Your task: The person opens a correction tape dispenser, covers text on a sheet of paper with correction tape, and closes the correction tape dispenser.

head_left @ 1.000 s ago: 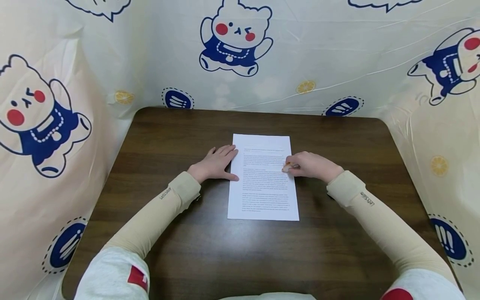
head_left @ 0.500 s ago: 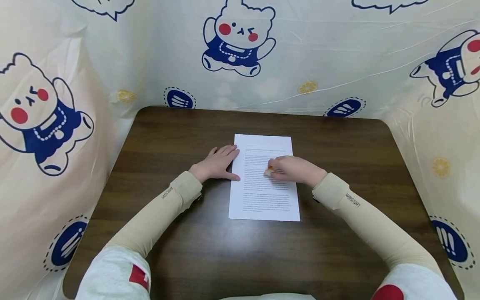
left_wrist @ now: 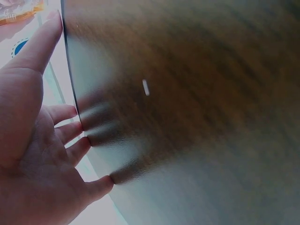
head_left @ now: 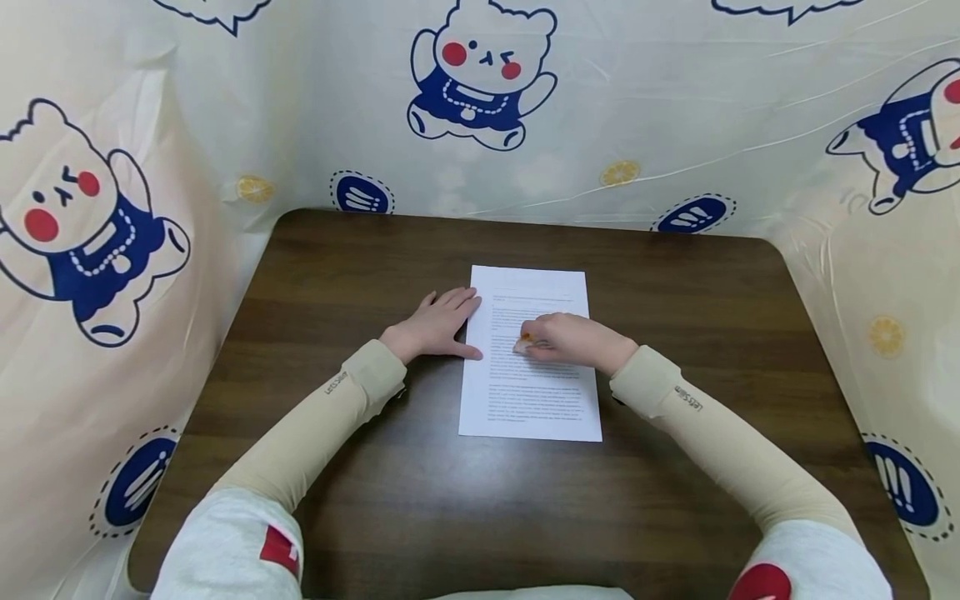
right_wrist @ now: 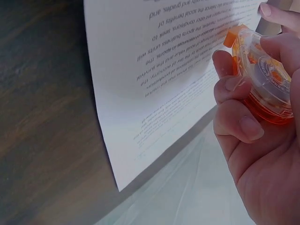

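A white sheet of paper point(head_left: 532, 423) printed with lines of text lies flat on the brown table. My left hand point(head_left: 433, 327) rests at its left edge, fingers spread, fingertips and thumb tip on the margin. Over the middle of the text, my right hand point(head_left: 577, 340) grips an orange, see-through correction tape point(right_wrist: 265, 82) between thumb and curled fingers. Its orange tip end point(right_wrist: 232, 36) points at the printed lines, close over the page. In the left wrist view, part of the correction tape point(left_wrist: 18, 13) shows beyond my left thumb. My palm hides some of the text.
The brown wooden table point(head_left: 450, 517) extends around the sheet on all sides. A pale curtain point(head_left: 300, 100) with cartoon bears hangs behind and along both sides of it. A small white mark point(left_wrist: 146, 87) shows on the tabletop in the left wrist view.
My right hand has moved left with the correction tape, from the sheet's right edge to the middle of the text. My left hand stays at the left edge. The head view shifts slightly.
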The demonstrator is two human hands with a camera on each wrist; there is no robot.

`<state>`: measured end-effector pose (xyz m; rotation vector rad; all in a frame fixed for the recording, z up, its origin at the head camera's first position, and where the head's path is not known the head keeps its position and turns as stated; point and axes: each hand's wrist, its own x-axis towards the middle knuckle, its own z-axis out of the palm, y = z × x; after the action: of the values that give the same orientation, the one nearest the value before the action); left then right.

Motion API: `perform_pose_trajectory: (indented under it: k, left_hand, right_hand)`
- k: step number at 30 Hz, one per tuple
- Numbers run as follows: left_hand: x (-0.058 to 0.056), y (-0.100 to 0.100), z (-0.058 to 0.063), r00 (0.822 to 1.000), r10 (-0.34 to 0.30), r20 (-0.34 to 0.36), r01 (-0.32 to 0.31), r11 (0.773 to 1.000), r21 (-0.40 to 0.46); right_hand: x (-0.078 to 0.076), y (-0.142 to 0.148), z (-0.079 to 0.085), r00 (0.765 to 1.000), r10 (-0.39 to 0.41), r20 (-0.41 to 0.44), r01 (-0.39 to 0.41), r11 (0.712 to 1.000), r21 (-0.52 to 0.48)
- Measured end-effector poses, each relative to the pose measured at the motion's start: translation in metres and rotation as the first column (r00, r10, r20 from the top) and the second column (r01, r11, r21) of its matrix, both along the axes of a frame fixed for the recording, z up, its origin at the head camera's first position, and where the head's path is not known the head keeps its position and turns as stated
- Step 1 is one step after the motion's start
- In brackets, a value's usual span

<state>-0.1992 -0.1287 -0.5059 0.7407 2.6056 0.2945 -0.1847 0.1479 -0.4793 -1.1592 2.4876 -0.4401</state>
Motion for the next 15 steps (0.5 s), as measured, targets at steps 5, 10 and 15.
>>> perform_pose_trajectory:
  k: [5, 10, 15]
  left_hand:
    - [-0.0001, 0.0003, 0.0002, 1.000, -0.005, 0.001, 0.005, 1.000, 0.004]
    - [0.0002, 0.0001, -0.0001, 1.000, -0.007, 0.002, 0.007, 1.000, 0.009]
    - [-0.0008, -0.0001, -0.0006, 1.000, -0.005, 0.003, 0.005, 1.000, 0.003]
  right_hand:
    - [0.0014, -0.0020, -0.0010, 1.000, 0.002, 0.021, -0.002, 1.000, -0.013]
    - [0.0027, -0.0033, -0.0012, 1.000, 0.007, -0.004, -0.007, 1.000, -0.003]
    - [0.0030, -0.0056, 0.0009, 0.999, 0.012, -0.039, -0.011, 1.000, 0.022]
